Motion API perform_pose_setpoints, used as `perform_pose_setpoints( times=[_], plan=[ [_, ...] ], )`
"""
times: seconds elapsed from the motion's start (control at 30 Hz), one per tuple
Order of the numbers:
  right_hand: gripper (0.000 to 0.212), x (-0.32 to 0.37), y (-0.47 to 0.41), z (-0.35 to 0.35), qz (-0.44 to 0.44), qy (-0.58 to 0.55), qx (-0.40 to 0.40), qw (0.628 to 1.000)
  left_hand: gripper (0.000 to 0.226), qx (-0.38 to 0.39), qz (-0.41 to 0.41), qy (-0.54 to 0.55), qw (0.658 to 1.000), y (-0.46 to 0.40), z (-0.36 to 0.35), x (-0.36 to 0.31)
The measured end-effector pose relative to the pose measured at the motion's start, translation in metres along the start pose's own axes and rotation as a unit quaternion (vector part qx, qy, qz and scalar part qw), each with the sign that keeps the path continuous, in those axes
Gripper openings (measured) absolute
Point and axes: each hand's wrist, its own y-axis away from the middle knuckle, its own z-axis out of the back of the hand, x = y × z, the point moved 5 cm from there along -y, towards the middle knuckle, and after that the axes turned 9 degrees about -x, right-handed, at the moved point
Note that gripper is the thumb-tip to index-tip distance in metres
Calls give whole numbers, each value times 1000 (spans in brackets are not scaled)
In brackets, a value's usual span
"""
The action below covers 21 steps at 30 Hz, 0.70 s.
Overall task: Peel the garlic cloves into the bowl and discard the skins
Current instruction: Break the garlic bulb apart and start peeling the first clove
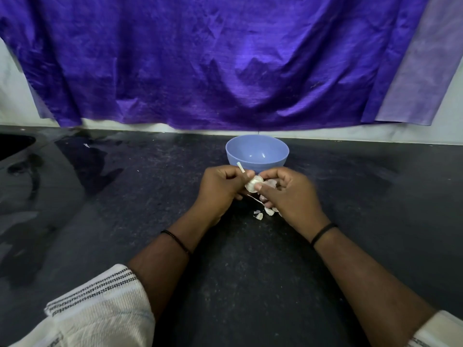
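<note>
at the back of the dark speckled surface (250,271), close to the wall, stands a pale blue bowl (257,152); its inside shows smooth and bare, with no cloves in the part that can be seen, though the near rim is partly hidden behind the hands. just in front of the bowl both hands meet over a garlic bulb (253,184). the left hand (220,187) grips the bulb with its fingers curled round it, and the bulb's thin pale stalk (241,168) sticks up past the knuckles toward the bowl. the right hand (288,191) has its thumb pressed on the bulb and its fingers curled in against it, pinching at the papery skin. below the hands a few loose skins (266,212) lie on the surface, near the right hand and well short of the bowl. each wrist wears a thin black band. a purple cloth (213,58) hangs on the wall behind the bowl, and white woven sleeves show at the bottom corners.
</note>
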Motion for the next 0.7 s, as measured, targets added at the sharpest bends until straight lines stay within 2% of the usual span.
perform_pose_setpoints(
  times=[0.1,0.23,0.4,0.57,0.7],
  plan=[
    [10,-1,0,-2,-28,-37,-21,999,9,28,8,42,999,3,-7,-1],
    [8,-2,0,-2,-53,-74,-25,995,18,79,22,55,995,8,-14,-1],
    [6,1,1,-4,-22,-50,-8,998,15,67,-9,16,998,6,-11,-4],
    [18,2,3,0,13,-4,-49,999,8,60,-6,8,998,8,-13,-6],
    [16,11,7,-4,56,29,-41,997,34,78,-36,-89,992,14,-17,-8]
  ],
)
